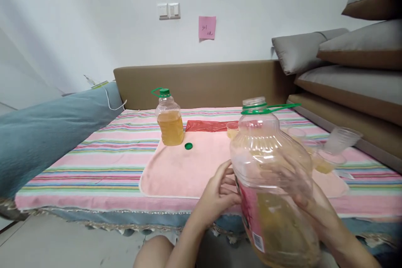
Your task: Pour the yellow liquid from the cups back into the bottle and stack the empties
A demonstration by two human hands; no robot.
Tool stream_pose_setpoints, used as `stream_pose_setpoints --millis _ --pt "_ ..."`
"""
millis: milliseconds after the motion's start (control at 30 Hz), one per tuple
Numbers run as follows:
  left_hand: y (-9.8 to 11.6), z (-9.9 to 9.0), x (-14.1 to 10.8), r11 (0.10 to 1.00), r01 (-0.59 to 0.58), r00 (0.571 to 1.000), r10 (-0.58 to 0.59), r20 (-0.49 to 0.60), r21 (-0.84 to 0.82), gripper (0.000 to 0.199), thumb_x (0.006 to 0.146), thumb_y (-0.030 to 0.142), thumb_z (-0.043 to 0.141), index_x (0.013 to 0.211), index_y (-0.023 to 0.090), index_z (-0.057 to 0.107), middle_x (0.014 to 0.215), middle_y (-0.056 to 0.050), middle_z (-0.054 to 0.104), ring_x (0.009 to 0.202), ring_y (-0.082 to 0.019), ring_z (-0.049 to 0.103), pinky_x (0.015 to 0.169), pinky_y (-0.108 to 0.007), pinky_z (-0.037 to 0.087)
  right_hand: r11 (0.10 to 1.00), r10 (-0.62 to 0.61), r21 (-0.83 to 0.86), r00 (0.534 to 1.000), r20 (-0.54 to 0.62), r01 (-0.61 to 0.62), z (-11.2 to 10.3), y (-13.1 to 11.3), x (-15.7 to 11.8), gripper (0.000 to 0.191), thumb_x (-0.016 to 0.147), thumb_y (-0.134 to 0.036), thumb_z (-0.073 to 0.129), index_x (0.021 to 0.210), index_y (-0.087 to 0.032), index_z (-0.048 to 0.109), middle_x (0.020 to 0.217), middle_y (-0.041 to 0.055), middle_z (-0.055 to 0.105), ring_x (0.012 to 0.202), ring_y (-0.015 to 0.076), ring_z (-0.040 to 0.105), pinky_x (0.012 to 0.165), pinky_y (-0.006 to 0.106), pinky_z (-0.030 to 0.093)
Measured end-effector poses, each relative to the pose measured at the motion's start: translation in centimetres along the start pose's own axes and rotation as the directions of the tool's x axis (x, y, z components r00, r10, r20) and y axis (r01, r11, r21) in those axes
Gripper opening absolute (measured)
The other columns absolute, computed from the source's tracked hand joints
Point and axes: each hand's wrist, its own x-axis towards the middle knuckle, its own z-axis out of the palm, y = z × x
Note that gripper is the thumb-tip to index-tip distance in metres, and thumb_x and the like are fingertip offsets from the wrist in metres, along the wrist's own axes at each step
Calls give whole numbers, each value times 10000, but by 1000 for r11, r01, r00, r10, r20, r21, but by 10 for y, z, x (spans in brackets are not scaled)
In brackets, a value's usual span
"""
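Observation:
A large clear plastic jug (270, 163) with a green handle ring stands close in front of me, slightly tilted. Its mouth has no cap, and yellowish liquid fills the lower part below a pink label. My left hand (220, 194) is against the jug's left side with fingers curved. On the right side, my right hand (309, 201) wraps round the jug, partly seen through the plastic. A second jug (170, 125) of yellow liquid, capped in green, stands farther back on the pink mat (179, 171). Near it lies a loose green cap (188, 146).
Clear cups with yellow liquid, including one cup (232, 130), stand behind and right of the near jug. A stack of cups (342, 139) leans at the right. Red plastic (205, 126) lies along the mat's back edge. Cushions (361, 75) are piled at the right.

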Motion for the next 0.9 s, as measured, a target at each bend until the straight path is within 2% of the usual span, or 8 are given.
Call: stream_pose_setpoints --millis 100,267,367,567,667,767,833,900 --pt "-10 26 4 985 140 971 -118 207 -97 954 631 484 833 1443 263 386 1349 -138 544 944 -219 653 717 -268 496 989 92 -115 994 -53 -97 -37 -1 -24 781 795 -577 605 1492 -376 317 1486 79 486 1350 316 467 1053 475 464" --pt "-30 63 12 947 217 917 -114 382 -238 943 609 533 839 1388 228 404 1334 -142 539 1207 -302 554 964 -396 449 938 163 -298 984 -67 -175 -79 -6 -54 780 767 -522 643 1477 -415 339 1555 17 390 1400 310 383 1106 439 397" --pt "-46 80 13 911 293 900 -161 405 -290 886 624 517 839 1345 214 423 1285 -119 553 1216 -287 535 999 -409 421 898 169 -397 982 -87 -190 -95 -8 -66 767 772 -504 644 1470 -444 334 1591 -13 316 1446 297 298 1157 460 298" --pt "-70 107 15 841 441 868 -310 389 -313 968 477 595 875 1250 210 436 1026 -41 564 954 -207 582 787 -307 446 826 216 -518 974 -71 -221 -120 -12 -74 799 759 -490 666 1476 -463 315 1595 -20 303 1468 293 243 1175 465 258" --pt "-69 114 20 840 409 879 -256 404 -358 929 456 601 880 1203 213 488 978 -29 569 892 -181 570 783 -301 437 805 246 -540 966 -75 -246 -130 -15 -73 779 751 -493 674 1451 -510 334 1579 -48 334 1454 274 288 1156 424 297" --pt "-63 117 27 845 342 890 -150 431 -411 756 494 576 877 1074 173 606 889 -16 584 798 -132 542 775 -268 417 775 247 -582 966 -80 -246 -137 -19 -70 779 729 -506 696 1434 -517 364 1563 -46 366 1436 282 332 1151 427 300" --pt "-61 117 30 835 364 880 -165 445 -412 678 497 562 879 988 153 654 852 -15 595 742 -111 530 725 -241 411 750 240 -614 966 -95 -246 -139 -23 -67 785 733 -515 693 1442 -509 356 1559 -38 373 1438 284 329 1157 442 280" --pt "-60 117 31 812 431 867 -251 432 -393 690 465 528 899 1002 161 669 861 -18 618 719 -110 546 674 -227 418 725 227 -645 968 -107 -241 -140 -26 -63 787 735 -526 690 1450 -485 363 1556 -21 380 1440 294 323 1160 463 265"
